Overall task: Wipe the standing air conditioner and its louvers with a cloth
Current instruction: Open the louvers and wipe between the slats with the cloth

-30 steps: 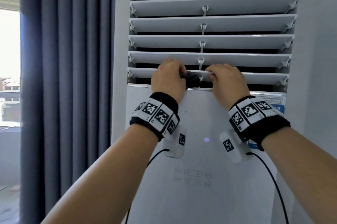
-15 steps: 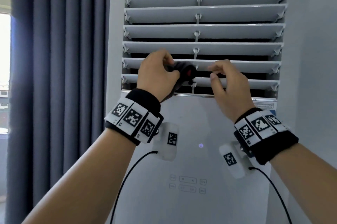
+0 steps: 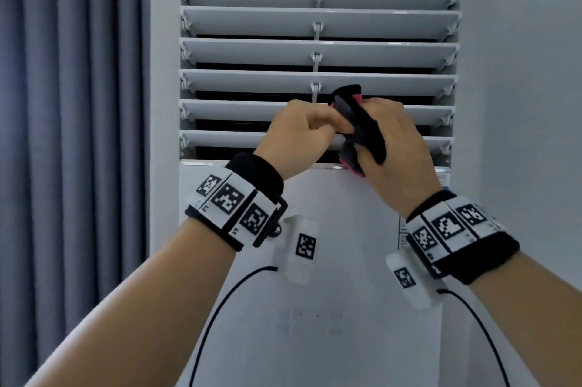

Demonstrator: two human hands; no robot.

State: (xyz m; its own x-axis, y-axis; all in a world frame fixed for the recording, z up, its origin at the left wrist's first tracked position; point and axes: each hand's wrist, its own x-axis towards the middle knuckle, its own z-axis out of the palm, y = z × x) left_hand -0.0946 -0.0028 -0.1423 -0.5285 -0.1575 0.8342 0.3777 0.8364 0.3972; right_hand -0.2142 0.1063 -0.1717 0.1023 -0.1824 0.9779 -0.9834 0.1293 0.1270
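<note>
Dark cloth [image 3: 359, 125] pinched between left hand [image 3: 299, 137] and right hand [image 3: 396, 147], before louvers [image 3: 318, 52].

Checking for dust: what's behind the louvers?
Between the louvers only dark gaps show; the interior is unlit. Both hands and the cloth cover the lower middle.

A white standing air conditioner [image 3: 315, 260] is seen head-on, its six grey-white louvers [image 3: 318, 52] tilted open with dark gaps between. A crumpled black cloth [image 3: 359, 125] with pink edging is held up against the lower louvers, right of center.
</note>
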